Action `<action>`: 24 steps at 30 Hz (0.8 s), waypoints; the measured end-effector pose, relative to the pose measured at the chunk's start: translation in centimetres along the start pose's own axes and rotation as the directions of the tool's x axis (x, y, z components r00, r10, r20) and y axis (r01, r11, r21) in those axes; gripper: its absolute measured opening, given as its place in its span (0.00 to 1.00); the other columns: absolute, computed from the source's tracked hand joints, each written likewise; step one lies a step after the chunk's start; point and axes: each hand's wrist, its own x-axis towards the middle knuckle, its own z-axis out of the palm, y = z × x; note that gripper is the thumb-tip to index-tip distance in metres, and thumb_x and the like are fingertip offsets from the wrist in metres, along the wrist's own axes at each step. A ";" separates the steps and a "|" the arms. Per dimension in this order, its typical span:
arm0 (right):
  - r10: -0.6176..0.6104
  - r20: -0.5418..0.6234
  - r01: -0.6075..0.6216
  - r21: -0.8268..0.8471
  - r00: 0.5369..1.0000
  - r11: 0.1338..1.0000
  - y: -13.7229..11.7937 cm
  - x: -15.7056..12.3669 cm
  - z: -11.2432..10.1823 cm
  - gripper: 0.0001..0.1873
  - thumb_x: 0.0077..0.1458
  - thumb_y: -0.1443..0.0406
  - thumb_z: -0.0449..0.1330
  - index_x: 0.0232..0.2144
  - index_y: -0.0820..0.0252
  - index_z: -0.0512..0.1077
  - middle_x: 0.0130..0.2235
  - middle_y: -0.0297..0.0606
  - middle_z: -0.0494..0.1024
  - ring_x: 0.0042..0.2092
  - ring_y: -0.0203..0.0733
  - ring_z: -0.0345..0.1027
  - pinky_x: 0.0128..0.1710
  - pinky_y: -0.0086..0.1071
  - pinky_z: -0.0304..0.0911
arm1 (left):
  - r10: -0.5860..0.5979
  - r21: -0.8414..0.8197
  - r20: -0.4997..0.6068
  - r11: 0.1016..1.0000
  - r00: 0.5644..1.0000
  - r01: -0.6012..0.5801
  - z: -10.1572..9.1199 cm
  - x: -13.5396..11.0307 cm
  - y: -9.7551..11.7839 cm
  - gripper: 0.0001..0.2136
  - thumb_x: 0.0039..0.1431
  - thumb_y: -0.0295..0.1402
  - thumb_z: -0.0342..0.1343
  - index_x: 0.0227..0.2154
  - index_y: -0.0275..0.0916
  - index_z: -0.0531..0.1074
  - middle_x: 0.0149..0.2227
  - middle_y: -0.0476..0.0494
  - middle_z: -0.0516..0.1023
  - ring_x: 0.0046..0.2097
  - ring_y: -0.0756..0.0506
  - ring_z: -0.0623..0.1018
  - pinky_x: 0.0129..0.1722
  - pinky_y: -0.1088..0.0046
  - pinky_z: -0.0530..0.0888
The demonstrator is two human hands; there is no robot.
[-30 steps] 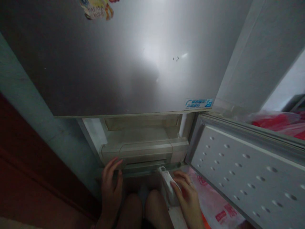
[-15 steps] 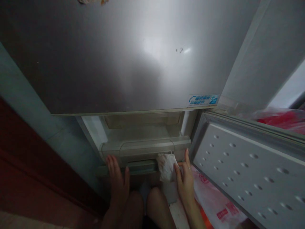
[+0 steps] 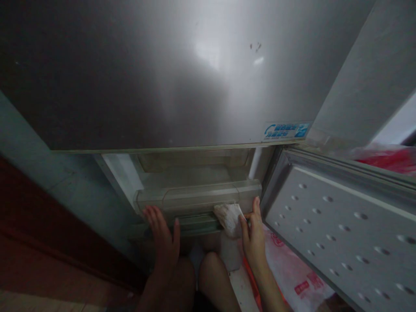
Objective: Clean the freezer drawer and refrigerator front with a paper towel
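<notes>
Head view: cloth (image 3: 231, 219) pinched in right hand (image 3: 255, 238), left hand (image 3: 165, 241) outspread by drawer (image 3: 199, 196), dimpled door (image 3: 338, 219) alongside

The right grip (image 3: 254, 234) pinches a whitish cloth (image 3: 230, 220) at the drawer (image 3: 195, 196), the left grip (image 3: 164, 238) spread nearby.

The cloth-like piece (image 3: 230, 220) is white with brownish smudges. The drawer front (image 3: 198, 196) is milky beige-grey. The upper refrigerator door (image 3: 130, 86) is silver-grey, bearing a blue-and-white sticker (image 3: 286, 130). The lower door lining (image 3: 344, 238) is light grey, dotted with raised bumps. The plastic bag (image 3: 289, 264) is whitish pink with red printing; the side panel (image 3: 48, 225) is dark red.
</notes>
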 end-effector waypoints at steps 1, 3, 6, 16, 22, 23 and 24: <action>0.003 -0.001 -0.003 -0.004 1.000 1.000 0.1 0.2 0.1 0.11 0.64 0.61 0.49 0.30 0.58 0.64 0.70 0.51 0.45 0.71 0.47 0.38 0.67 0.55 0.43 | 0.005 -0.004 -0.006 1.000 1.000 -0.005 0.2 0.3 -0.1 0.36 0.67 0.36 0.47 0.69 0.42 0.30 0.72 0.36 0.29 0.71 0.39 0.32 0.68 0.47 0.39; 0.001 -0.008 -0.001 -0.007 1.000 1.000 0.3 0.6 0.5 0.11 0.63 0.61 0.50 0.29 0.58 0.64 0.70 0.51 0.46 0.71 0.47 0.39 0.67 0.54 0.43 | 0.007 -0.020 -0.012 1.000 1.000 -0.007 0.5 0.8 -0.2 0.36 0.67 0.36 0.47 0.69 0.41 0.31 0.72 0.36 0.29 0.71 0.40 0.32 0.68 0.48 0.39; -0.007 -0.007 0.007 0.000 1.000 1.000 0.6 1.4 1.1 0.11 0.63 0.61 0.50 0.30 0.58 0.65 0.70 0.52 0.47 0.71 0.47 0.39 0.67 0.55 0.44 | 0.000 -0.052 -0.008 0.999 1.000 0.000 1.0 1.5 -0.6 0.36 0.67 0.36 0.47 0.69 0.40 0.32 0.72 0.36 0.30 0.71 0.40 0.32 0.68 0.49 0.38; -0.013 0.036 0.012 0.034 0.999 0.999 1.8 3.9 2.6 0.12 0.63 0.60 0.50 0.33 0.60 0.67 0.70 0.52 0.45 0.71 0.48 0.36 0.69 0.55 0.39 | 0.059 -0.011 0.022 0.998 0.998 -0.058 2.4 3.9 -2.1 0.36 0.66 0.35 0.47 0.69 0.36 0.32 0.71 0.31 0.31 0.71 0.37 0.34 0.68 0.46 0.41; -0.052 0.065 0.051 0.011 0.997 0.999 2.4 5.5 4.0 0.11 0.65 0.60 0.48 0.31 0.59 0.62 0.70 0.55 0.41 0.71 0.46 0.32 0.69 0.52 0.39 | 0.104 0.023 0.030 0.994 0.994 -0.105 3.5 5.2 -3.3 0.36 0.66 0.34 0.48 0.69 0.35 0.33 0.71 0.29 0.32 0.71 0.36 0.33 0.67 0.45 0.44; -0.054 0.071 0.053 0.003 0.996 0.999 2.4 5.7 4.2 0.11 0.65 0.60 0.48 0.31 0.59 0.62 0.70 0.55 0.41 0.71 0.47 0.32 0.68 0.53 0.39 | 0.113 0.035 0.029 0.993 0.993 -0.114 3.7 5.4 -3.5 0.36 0.66 0.34 0.48 0.69 0.34 0.33 0.71 0.28 0.33 0.71 0.36 0.33 0.67 0.45 0.44; -0.056 0.075 0.056 -0.005 0.996 0.998 2.5 6.0 4.4 0.11 0.65 0.60 0.48 0.31 0.59 0.62 0.70 0.56 0.40 0.71 0.47 0.32 0.68 0.53 0.39 | 0.123 0.046 0.028 0.991 0.992 -0.124 3.9 5.6 -3.8 0.36 0.66 0.34 0.47 0.69 0.33 0.33 0.71 0.28 0.33 0.71 0.37 0.33 0.67 0.45 0.44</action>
